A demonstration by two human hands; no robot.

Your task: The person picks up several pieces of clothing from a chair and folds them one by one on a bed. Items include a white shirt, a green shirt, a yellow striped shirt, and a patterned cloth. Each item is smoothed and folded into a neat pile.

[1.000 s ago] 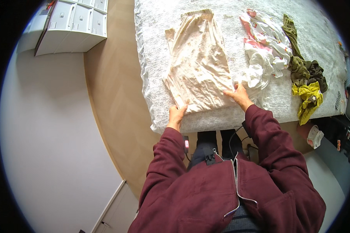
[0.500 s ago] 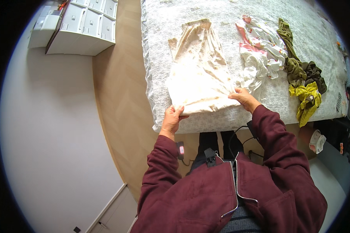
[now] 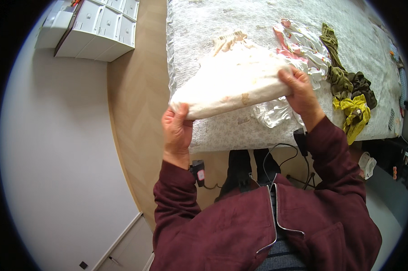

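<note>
Cream pants [image 3: 233,79] with a gathered elastic waistband lie partly on the bed, their near edge raised and stretched between my hands. My left hand [image 3: 176,128] pinches the left corner, thumb on top. The right corner is gripped by my right hand [image 3: 301,88], slightly blurred and farther from me than the left. Small faded prints show along the lifted edge, while bright light washes out the middle. Under that edge, crumpled white cloth [image 3: 274,113] sits on the bed near my right wrist.
White and pink printed clothes [image 3: 305,43] lie right of the pants. Beyond them are olive-green clothing [image 3: 341,81], a dark brown bunched piece [image 3: 363,88] and a yellow garment [image 3: 356,113]. A white drawer unit [image 3: 100,27] stands far left. Black cables [image 3: 287,156] hang by the bed's front edge.
Both hands have lifted the near edge of the pants off the bed and spread wider apart. The edge now slants up to the right, and white cloth shows beneath it.
</note>
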